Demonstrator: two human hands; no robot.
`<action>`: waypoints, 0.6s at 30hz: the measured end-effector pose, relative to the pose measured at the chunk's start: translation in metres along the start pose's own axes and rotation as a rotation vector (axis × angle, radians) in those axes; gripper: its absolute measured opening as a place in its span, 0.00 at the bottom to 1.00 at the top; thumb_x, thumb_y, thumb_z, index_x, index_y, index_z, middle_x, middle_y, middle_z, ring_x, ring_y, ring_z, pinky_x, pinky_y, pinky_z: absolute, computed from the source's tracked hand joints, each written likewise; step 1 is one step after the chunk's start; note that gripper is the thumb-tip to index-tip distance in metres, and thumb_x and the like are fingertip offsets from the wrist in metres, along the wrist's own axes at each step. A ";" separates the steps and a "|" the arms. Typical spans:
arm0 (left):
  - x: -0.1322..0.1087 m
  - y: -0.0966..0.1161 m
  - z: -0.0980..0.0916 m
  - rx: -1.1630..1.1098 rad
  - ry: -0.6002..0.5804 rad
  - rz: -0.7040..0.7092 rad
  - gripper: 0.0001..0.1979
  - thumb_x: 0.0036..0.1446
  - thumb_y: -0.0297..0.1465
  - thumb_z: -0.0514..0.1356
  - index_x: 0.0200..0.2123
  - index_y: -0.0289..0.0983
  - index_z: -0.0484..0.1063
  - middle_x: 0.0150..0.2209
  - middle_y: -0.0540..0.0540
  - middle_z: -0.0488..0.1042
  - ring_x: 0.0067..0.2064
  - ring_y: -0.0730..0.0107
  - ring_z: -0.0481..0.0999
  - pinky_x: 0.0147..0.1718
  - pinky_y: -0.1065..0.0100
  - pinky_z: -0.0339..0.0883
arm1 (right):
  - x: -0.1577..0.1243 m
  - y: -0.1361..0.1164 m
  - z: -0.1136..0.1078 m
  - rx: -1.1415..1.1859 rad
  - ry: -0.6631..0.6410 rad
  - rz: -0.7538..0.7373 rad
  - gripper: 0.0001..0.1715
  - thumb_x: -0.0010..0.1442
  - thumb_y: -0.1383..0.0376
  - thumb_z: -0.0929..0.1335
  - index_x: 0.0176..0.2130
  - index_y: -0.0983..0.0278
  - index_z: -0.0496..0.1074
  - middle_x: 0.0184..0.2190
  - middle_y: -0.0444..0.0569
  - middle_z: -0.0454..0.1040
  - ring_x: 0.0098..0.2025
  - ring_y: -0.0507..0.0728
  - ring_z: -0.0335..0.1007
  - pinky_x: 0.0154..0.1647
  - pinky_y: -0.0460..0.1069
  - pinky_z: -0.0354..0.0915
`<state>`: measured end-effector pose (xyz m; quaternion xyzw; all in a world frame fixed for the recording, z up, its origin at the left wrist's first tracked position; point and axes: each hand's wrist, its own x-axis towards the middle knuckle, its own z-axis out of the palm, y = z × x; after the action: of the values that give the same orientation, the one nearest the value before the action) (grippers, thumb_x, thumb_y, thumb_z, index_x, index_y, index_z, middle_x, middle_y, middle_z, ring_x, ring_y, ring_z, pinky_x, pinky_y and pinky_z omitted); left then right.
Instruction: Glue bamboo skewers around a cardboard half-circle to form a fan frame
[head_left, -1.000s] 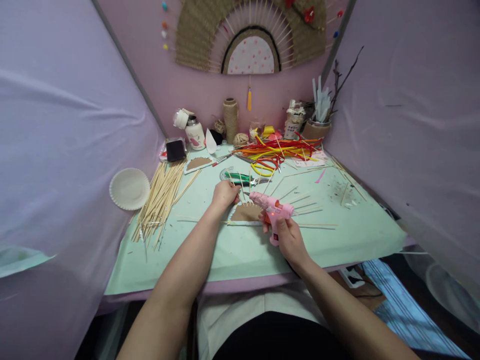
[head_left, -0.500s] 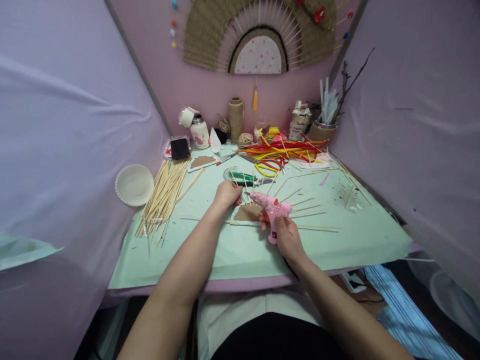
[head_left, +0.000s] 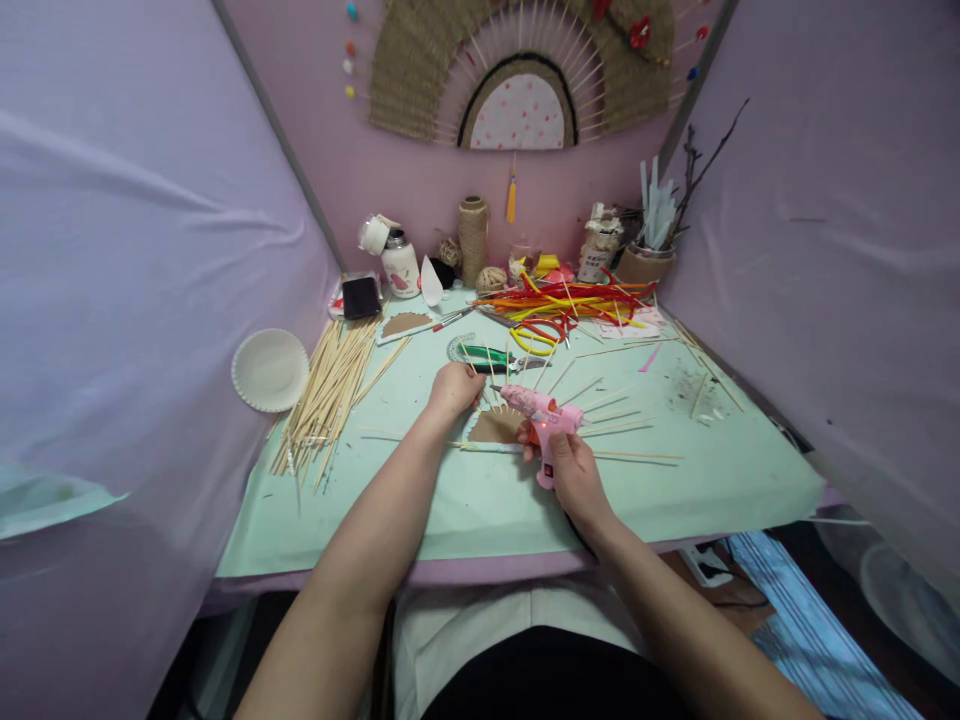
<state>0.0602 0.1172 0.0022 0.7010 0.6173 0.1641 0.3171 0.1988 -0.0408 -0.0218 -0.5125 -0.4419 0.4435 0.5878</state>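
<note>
My right hand is wrapped around a pink hot glue gun, its nozzle pointing left toward my other hand. My left hand is closed in a pinch on a thin bamboo stick, whose upper end shows beyond the fingers. Under the hands lies a half-round piece of brown cardboard with a pale scalloped rim. Several sticks fan out from it across the table. The glue gun and right fingers hide part of the cardboard's right side.
A heap of bamboo sticks lies left, beside a white scalloped dish. Green-handled pruners, scissors and red and yellow pipe cleaners are beyond the hands. A twine spool stands against the back wall, below a large fan.
Both hands hold nearly the same place, with the glue gun still beside the left fingers. The whole view has shifted very slightly.
</note>
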 end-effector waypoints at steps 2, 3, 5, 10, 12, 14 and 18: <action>-0.001 0.001 0.000 0.015 0.009 0.005 0.18 0.55 0.30 0.56 0.14 0.37 0.70 0.15 0.46 0.71 0.25 0.65 0.75 0.32 0.68 0.66 | 0.000 0.000 0.000 -0.007 -0.013 0.007 0.40 0.58 0.34 0.62 0.40 0.66 0.75 0.25 0.48 0.73 0.21 0.51 0.61 0.17 0.46 0.57; -0.001 0.001 0.000 0.021 0.011 0.008 0.18 0.55 0.30 0.56 0.14 0.38 0.70 0.15 0.46 0.71 0.25 0.65 0.76 0.32 0.68 0.66 | 0.000 0.001 -0.001 -0.010 -0.016 0.009 0.39 0.58 0.34 0.61 0.40 0.66 0.75 0.25 0.48 0.73 0.21 0.51 0.60 0.16 0.46 0.57; -0.001 0.000 0.000 0.032 0.011 0.010 0.18 0.55 0.30 0.56 0.14 0.38 0.70 0.15 0.46 0.71 0.26 0.65 0.76 0.32 0.69 0.65 | 0.000 0.002 -0.001 -0.010 -0.014 0.006 0.39 0.59 0.34 0.61 0.41 0.65 0.75 0.26 0.49 0.73 0.22 0.52 0.61 0.16 0.46 0.57; 0.001 0.000 0.002 0.056 0.008 0.009 0.19 0.55 0.31 0.56 0.13 0.38 0.70 0.16 0.46 0.71 0.27 0.64 0.76 0.33 0.69 0.65 | 0.000 0.003 0.000 0.001 -0.008 0.008 0.40 0.58 0.34 0.62 0.41 0.66 0.75 0.26 0.49 0.74 0.22 0.52 0.62 0.16 0.45 0.57; 0.001 0.001 0.002 0.068 0.011 0.004 0.20 0.57 0.33 0.56 0.13 0.38 0.69 0.16 0.45 0.71 0.27 0.64 0.76 0.33 0.69 0.65 | 0.000 0.003 0.000 0.004 -0.008 0.012 0.40 0.58 0.34 0.62 0.41 0.66 0.75 0.26 0.48 0.74 0.22 0.51 0.61 0.16 0.45 0.57; -0.001 0.002 0.000 0.091 0.019 -0.002 0.23 0.59 0.36 0.56 0.13 0.39 0.68 0.16 0.45 0.71 0.28 0.63 0.76 0.34 0.68 0.65 | 0.000 0.002 0.000 0.016 -0.001 0.008 0.40 0.57 0.34 0.62 0.41 0.67 0.75 0.25 0.48 0.74 0.22 0.51 0.61 0.16 0.45 0.57; -0.005 -0.002 -0.013 0.179 0.014 0.032 0.21 0.60 0.46 0.56 0.22 0.38 0.73 0.21 0.44 0.74 0.31 0.61 0.77 0.34 0.67 0.65 | -0.002 0.003 0.000 0.031 0.023 -0.008 0.40 0.57 0.34 0.62 0.40 0.66 0.75 0.25 0.48 0.73 0.22 0.51 0.61 0.16 0.45 0.56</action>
<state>0.0495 0.1159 0.0115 0.7352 0.6204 0.1181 0.2463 0.1983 -0.0429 -0.0248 -0.5066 -0.4304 0.4420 0.6023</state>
